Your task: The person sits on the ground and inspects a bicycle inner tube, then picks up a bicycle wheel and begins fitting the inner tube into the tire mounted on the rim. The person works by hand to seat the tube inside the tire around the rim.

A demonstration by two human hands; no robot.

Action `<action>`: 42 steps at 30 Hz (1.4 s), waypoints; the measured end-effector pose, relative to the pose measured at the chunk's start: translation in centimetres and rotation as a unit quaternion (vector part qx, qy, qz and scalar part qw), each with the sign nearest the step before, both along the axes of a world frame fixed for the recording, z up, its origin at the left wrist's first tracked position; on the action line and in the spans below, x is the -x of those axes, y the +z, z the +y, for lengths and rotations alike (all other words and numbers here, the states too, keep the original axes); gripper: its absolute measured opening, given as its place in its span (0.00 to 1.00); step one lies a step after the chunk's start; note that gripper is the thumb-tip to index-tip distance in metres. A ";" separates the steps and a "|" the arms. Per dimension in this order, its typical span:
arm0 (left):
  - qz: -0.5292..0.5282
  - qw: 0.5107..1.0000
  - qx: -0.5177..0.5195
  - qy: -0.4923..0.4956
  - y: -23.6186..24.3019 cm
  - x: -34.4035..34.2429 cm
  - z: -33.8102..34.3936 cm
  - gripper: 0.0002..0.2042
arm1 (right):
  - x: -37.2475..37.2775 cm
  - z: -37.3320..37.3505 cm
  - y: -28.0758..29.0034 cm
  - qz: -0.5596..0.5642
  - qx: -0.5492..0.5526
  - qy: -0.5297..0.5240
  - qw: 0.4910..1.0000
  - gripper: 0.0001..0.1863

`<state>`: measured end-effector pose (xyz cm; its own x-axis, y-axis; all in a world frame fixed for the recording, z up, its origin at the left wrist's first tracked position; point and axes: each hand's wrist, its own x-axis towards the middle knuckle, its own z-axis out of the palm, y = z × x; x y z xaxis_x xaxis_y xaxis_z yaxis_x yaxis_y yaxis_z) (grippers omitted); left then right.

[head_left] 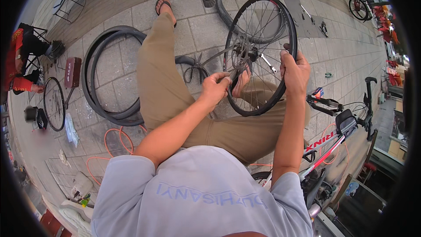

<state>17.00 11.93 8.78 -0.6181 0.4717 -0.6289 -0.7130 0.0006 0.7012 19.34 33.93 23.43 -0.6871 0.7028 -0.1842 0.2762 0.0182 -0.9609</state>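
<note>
I sit on a paved ground with a bare spoked bicycle wheel (263,26) held upright over my knees. My right hand (294,71) grips its black rim on the right side. My left hand (215,87) is closed on a thin spoke or small tool at the rim's left edge, near the hub (250,53). A metal rod runs from the hub towards a pair of scissor-like pliers (195,66) lying beyond my knee.
Two black tyres (98,83) lie on the paving at the left, another tyre (228,0) behind the wheel. A white and red bicycle (337,131) lies at my right. An orange hose (116,142) coils at the left. A person in red (19,59) sits far left beside a small wheel (54,104).
</note>
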 end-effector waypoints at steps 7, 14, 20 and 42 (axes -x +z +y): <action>-0.142 0.958 -0.108 0.224 -1.8 4.9 -1.2 0.18 | -2.3 3.3 10.5 0.154 0.071 -0.015 0.985 0.14; 0.080 0.978 -0.075 0.177 0.0 3.9 -0.2 0.15 | -5.3 4.4 16.2 0.240 0.125 0.075 0.960 0.20; 0.253 0.939 -0.044 0.229 -0.5 4.4 -0.7 0.18 | -6.2 3.7 20.2 0.261 0.161 0.097 0.947 0.18; -0.192 0.946 -0.262 0.013 -4.2 5.1 -2.1 0.22 | -4.2 -1.5 24.4 0.160 0.075 0.297 0.938 0.14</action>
<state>11.94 9.85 4.59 -0.4076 0.7681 -0.4938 -0.9100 -0.2966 0.2897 23.53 32.45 47.83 -0.9865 0.1606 0.0309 -0.0418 -0.0650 -0.9970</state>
